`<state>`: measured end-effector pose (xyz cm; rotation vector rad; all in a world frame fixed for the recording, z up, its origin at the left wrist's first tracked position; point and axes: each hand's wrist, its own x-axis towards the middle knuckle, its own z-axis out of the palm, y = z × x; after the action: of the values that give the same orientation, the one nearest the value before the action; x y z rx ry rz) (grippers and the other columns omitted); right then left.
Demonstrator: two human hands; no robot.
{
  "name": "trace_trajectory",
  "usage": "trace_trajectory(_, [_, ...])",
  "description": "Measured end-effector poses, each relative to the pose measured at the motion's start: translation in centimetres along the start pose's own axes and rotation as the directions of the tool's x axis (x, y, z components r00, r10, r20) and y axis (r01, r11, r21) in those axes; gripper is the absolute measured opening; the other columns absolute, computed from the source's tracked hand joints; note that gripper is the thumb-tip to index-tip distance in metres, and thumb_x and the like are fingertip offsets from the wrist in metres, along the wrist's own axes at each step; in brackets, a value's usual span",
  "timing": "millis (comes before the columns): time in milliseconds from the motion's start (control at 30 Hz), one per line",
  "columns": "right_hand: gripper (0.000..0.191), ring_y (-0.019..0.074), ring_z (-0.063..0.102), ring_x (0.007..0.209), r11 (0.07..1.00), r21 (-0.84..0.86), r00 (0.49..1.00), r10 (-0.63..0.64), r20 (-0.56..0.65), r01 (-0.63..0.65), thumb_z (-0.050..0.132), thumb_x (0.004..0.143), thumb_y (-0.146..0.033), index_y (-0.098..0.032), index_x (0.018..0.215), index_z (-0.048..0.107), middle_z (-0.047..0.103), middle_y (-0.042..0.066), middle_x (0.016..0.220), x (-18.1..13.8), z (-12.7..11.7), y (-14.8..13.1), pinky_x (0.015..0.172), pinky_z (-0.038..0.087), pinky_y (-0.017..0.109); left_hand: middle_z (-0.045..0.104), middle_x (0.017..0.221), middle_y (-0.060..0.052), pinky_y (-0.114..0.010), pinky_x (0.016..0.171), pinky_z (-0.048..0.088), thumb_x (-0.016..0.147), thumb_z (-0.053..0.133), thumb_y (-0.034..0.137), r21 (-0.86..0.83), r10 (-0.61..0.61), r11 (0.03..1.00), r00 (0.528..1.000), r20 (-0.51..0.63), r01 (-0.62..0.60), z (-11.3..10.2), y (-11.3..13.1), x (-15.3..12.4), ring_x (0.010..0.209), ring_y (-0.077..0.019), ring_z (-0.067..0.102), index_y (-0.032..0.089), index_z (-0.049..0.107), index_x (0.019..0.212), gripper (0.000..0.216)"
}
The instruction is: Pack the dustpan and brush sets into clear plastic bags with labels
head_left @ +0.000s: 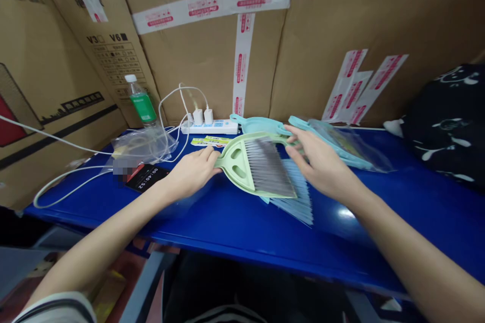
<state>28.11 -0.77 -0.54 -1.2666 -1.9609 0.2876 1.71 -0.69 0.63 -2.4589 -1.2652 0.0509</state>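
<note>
A light green hand brush (252, 164) with grey bristles lies across the blue table (235, 227). My left hand (191, 174) pinches its left edge, fingers closed on the plastic. My right hand (320, 164) is on the brush's handle end at the right, its fingers curled round it. Under the green brush lies a pale blue brush (297, 194), its bristles fanned toward me. Behind them sit a blue dustpan (259, 123) and another blue piece (341, 146) in clear plastic wrap.
A power strip (210, 126) with white chargers and cables lies at the back, beside a green-labelled water bottle (142, 103). Clear plastic bags (142, 146) and a small timer display (147, 177) lie on the left. Cardboard boxes (212, 45) wall the back. A dark bag (450, 116) sits right.
</note>
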Motion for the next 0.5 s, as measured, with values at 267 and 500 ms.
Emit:
trace_trajectory(267, [0.023,0.0215,0.049,0.079,0.776,-0.280,0.823,-0.509,0.253,0.566,0.054,0.090,-0.035,-0.016,0.082,0.064,0.058,0.007,0.078,-3.0,3.4,-4.5,0.075,0.040,0.036,0.060,0.092,-0.006,-0.031,0.069,0.052,0.096,0.046,0.033,0.004,-0.002,1.000,1.000,-0.007,0.002,-0.7,2.0,-1.8,0.086,-0.0220,0.064,0.014,0.054,0.104,0.022])
trace_trajectory(500, [0.017,0.0173,0.047,0.073,0.923,-0.176,0.933,-0.311,0.182,0.342,0.067,0.078,-0.030,-0.019,0.072,0.057,0.052,0.001,0.073,-3.1,3.9,-4.2,0.069,0.033,0.030,0.061,0.099,-0.008,-0.032,0.069,0.053,0.095,0.047,0.034,0.008,0.016,1.000,0.999,0.034,-0.017,-1.7,2.2,-0.9,0.090,-0.0238,0.065,0.014,0.054,0.107,0.025])
